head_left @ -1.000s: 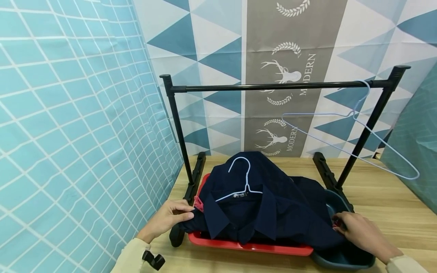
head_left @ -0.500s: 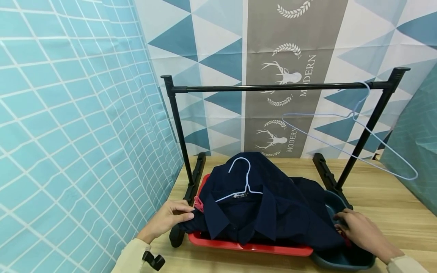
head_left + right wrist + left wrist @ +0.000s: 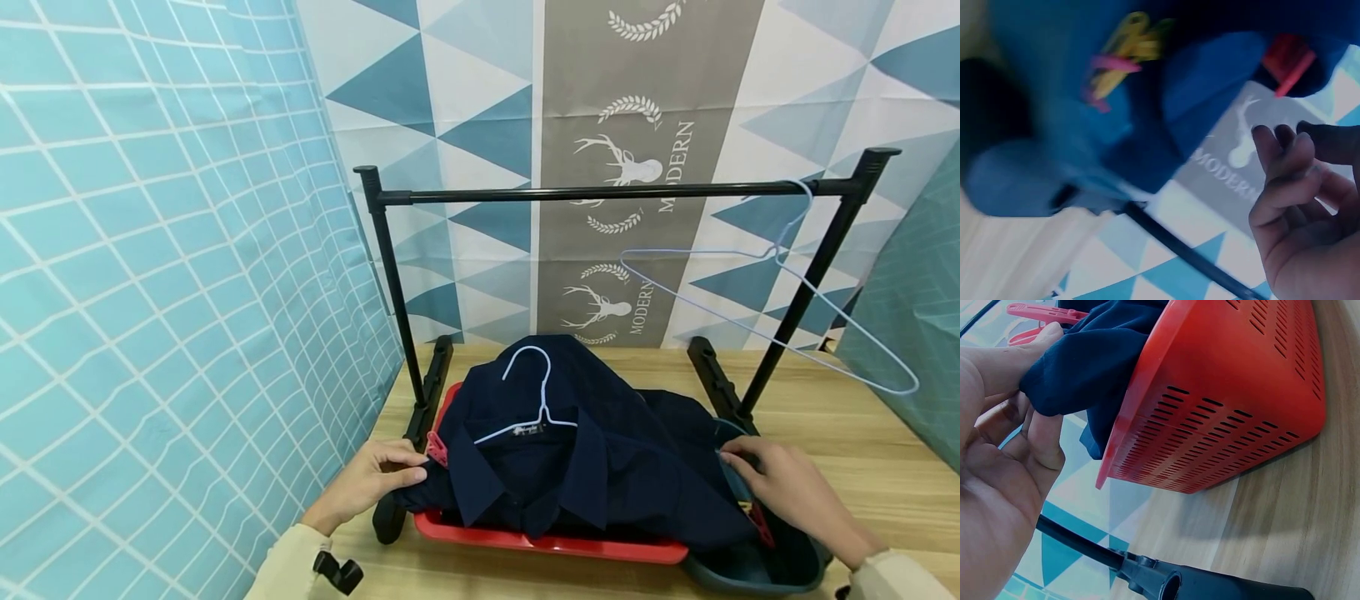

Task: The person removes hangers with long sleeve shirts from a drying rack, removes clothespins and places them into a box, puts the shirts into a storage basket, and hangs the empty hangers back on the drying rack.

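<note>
A dark navy shirt [image 3: 652, 483] with a collar lies over a red basket [image 3: 555, 543], and the hook of a pale wire hanger [image 3: 544, 400] sticks up from its neck. My left hand [image 3: 367, 483] pinches the cloth at the shirt's left end, thumb on top in the left wrist view. Beside it a pink-red clothespin [image 3: 436, 448] stands on the fabric. My right hand [image 3: 787, 496] is over the dark teal basin [image 3: 757, 587], its fingers loosely bent around nothing. A red clothespin [image 3: 1288, 62] sits on the shirt's right end, apart from the fingertips in the right wrist view.
A black clothes rack [image 3: 600, 193] spans the area behind the basket, with its feet on the wooden table [image 3: 840, 408]. An empty lilac wire hanger [image 3: 705, 250] hangs at the rail's right end. Yellow and pink clothespins [image 3: 1125, 53] lie in the basin.
My right hand has let go of the red clothespin, which stays on the shirt's right end, and has drawn slightly up and away. My left hand keeps its place.
</note>
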Tool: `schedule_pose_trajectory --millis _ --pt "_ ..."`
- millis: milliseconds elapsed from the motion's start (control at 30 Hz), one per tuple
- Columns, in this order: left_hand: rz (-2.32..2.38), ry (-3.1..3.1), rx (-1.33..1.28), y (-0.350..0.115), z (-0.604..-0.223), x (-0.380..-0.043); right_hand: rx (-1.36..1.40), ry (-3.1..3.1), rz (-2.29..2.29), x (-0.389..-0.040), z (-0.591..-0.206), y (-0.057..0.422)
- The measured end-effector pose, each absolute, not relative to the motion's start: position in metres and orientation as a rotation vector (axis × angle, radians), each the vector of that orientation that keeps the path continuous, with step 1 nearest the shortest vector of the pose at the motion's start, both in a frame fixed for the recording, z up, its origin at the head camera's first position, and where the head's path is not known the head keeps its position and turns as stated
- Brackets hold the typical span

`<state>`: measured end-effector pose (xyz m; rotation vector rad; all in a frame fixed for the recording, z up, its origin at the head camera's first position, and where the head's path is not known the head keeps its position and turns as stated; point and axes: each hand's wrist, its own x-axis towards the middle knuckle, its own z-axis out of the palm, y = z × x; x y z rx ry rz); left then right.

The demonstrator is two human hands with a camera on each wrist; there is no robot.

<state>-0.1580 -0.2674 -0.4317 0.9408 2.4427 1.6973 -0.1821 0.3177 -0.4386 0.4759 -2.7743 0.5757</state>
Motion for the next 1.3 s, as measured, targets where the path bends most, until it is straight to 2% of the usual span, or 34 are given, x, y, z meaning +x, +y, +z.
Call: schedule_pose_trajectory --millis 300,600,1300 --pt "1.706 2.448 0.939 -0.266 -0.431 -0.157 0.554 -2.607 0.638 -0.173 -0.401 0.281" --pt "1.71 2.455 0.938 -0.265 -0.428 -0.157 0.788 -2.47 0.703 -0.177 -0.371 0.237" --pt "1.67 2.445 0.901 -0.265 -0.427 -0.159 1.146 -2.352 0.893 -0.181 -0.34 0.137"
